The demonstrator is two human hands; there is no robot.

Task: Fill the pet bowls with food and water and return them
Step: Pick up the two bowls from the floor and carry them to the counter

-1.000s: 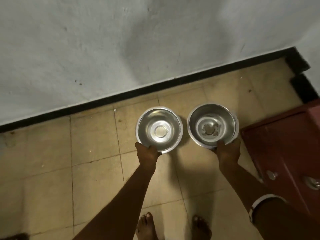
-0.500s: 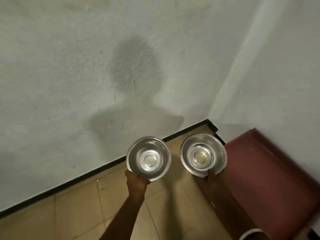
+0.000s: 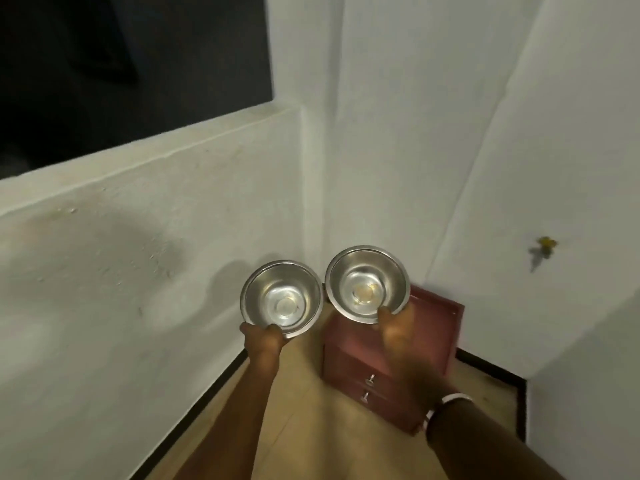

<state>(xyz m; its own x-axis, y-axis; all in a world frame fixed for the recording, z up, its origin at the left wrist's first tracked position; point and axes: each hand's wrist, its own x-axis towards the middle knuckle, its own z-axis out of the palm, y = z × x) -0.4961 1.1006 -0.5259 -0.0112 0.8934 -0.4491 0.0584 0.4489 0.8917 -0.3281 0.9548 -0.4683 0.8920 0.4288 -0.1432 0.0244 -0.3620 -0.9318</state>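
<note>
Two round steel pet bowls are held up in front of me, side by side and well above the floor. My left hand grips the near rim of the left bowl, which looks bare inside. My right hand grips the near rim of the right bowl, which has a faint yellowish smear at its bottom. The two rims almost touch. Motion blurs my right forearm.
A dark red cabinet with two drawer knobs stands in the wall corner below the right bowl. White walls close in on the left and right, with a black skirting along the tiled floor. A dark opening sits above the low left wall.
Both bowls have risen from near floor level to chest height. My view has swung up and to the right, toward the corner and the red cabinet.
</note>
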